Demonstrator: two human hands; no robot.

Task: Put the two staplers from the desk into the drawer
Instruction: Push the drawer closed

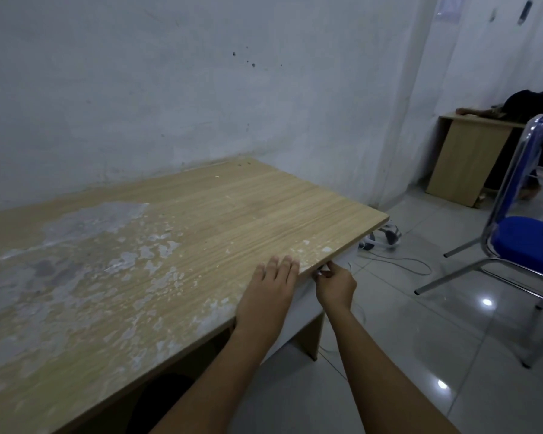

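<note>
Desk (201, 220): wood top, worn grey patches at left, no staplers in sight on it. Left hand (271, 292) lies flat on the desk's front edge, fingers straight and close together. Right hand (336, 285) just under that edge, fingers curled around a small metal piece (322, 272), partly hidden. Drawer front (298, 311) below looks closed. Blue chair (527, 242) at right.

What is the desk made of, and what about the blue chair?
The desk looks like board with a printed light wood-grain coating: grey and white patches show where that skin has worn or peeled off. The chair seems to have shiny metal tube legs, which glint, and a blue padded seat, probably fabric or vinyl.
</note>
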